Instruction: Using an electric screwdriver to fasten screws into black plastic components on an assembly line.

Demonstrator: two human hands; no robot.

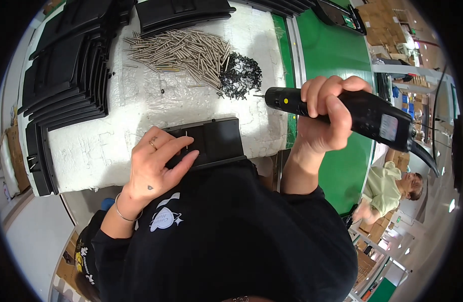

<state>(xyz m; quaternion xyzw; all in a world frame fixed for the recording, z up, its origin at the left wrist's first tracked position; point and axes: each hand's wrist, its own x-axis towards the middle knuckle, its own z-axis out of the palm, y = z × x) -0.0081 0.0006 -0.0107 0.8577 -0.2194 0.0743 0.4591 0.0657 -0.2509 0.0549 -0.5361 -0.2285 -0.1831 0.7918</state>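
My right hand (328,108) is wrapped round a black electric screwdriver (370,116), raised at the right of the table. The tool lies nearly level, its thin bit pointing left towards a heap of small black screws (240,75). A black plastic panel (219,138) lies at the table's near edge, against my body. Over its left part rests my left hand (163,158), with thumb and forefinger stretched out and apart. Beside the forefinger a thin silver pin (186,133) shows on the panel. The other fingers partly hide that end.
A large pile of metal pins (183,53) lies beyond the panel, touching the screws. Stacked black panels (73,75) line the left side, with another black panel (183,12) at the back. A green conveyor surface (334,55) runs along the right. Another person (387,189) works beyond it.
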